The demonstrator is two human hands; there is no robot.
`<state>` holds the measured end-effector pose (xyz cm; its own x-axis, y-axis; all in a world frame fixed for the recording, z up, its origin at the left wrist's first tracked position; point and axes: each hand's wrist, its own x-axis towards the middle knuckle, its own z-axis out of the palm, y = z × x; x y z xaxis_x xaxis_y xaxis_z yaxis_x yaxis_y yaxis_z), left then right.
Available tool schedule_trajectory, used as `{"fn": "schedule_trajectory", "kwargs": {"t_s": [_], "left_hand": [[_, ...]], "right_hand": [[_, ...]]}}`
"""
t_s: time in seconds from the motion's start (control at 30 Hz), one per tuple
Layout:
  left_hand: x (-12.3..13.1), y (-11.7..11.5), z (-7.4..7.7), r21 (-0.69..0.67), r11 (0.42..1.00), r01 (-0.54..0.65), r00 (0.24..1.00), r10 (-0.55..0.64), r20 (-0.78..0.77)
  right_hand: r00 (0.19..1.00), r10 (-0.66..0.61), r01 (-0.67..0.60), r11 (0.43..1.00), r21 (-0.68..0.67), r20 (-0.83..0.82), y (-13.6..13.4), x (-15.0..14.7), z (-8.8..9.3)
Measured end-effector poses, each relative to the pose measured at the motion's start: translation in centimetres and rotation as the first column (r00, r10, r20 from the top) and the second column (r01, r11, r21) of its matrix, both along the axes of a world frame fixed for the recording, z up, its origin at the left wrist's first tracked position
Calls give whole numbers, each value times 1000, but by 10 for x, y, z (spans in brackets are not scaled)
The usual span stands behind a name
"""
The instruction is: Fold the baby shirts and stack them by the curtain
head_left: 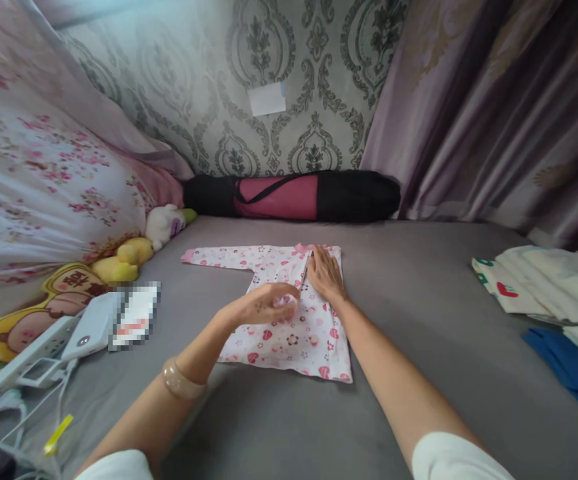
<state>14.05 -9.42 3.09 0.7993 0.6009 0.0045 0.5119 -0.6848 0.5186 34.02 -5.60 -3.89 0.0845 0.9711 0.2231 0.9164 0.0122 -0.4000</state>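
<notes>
A small white long-sleeved top point(279, 347) with pink hearts and flowers lies flat on the grey sheet point(399, 413). One sleeve with a pink cuff stretches out to the left; the right side is folded inward. My right hand point(325, 272) rests flat on the folded part near the pink collar, fingers extended. Over the middle of the top is my left hand point(271, 304), its fingers curled and apart with nothing visible between them. A pale bangle point(183, 380) circles my left wrist.
A black and dark pink long bag point(279, 197) lies against the wall. Plush toys point(119, 260), a power strip point(19, 373), a white device point(93, 323) and cables are at the left. Folded clothes point(549, 283) and a blue cloth point(569, 367) lie at the right.
</notes>
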Motion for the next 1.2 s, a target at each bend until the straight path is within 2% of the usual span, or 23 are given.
{"fn": "schedule_trajectory", "kwargs": {"t_s": [0.07,0.13,0.23,0.33,0.57,0.7,0.8,0.87,0.93,1.0,1.03,1.1,1.13,1.2], "left_hand": [[4,4,-10,91,987,-135,990,137,-22],[10,6,-24,160,969,-190,967,212,-139],[18,1,-44,157,974,-163,932,205,-300],[20,-4,-53,165,973,-160,920,208,-332],[18,-12,-57,255,957,-137,934,210,-288],[13,-28,-60,271,954,-128,938,205,-278],[5,-45,-53,221,968,-118,944,178,-277],[-3,-51,-44,149,986,-73,958,110,-263],[-15,-47,-35,65,998,-28,981,40,-192],[-33,-29,-28,10,994,-112,993,112,-41],[-44,-15,-26,-9,973,-230,972,230,53],[-74,21,-26,-54,850,-524,822,522,227],[-92,39,-27,-71,754,-653,715,644,273],[-127,74,-30,-59,470,-880,437,853,284]], "right_hand": [[998,41,-41,999,8,47,-2,0,0],[992,78,-75,997,-34,102,-4,-1,-1],[983,94,-76,991,-112,159,-3,-3,-2],[980,85,-58,987,-149,180,-1,-5,-1],[981,75,-45,985,-165,180,0,-6,0],[977,75,-45,987,-152,201,0,-6,-2],[972,77,-42,987,-157,222,1,-6,-1],[968,76,-38,986,-161,237,1,-6,-1],[964,75,-36,987,-155,256,2,-5,-1],[957,77,-36,988,-149,279,3,-5,-3],[953,77,-35,989,-147,292,4,-4,-4],[945,80,-37,990,-139,317,7,-3,-8],[942,80,-38,990,-132,327,8,-3,-10],[937,76,-41,993,-111,342,10,-2,-14]]}}
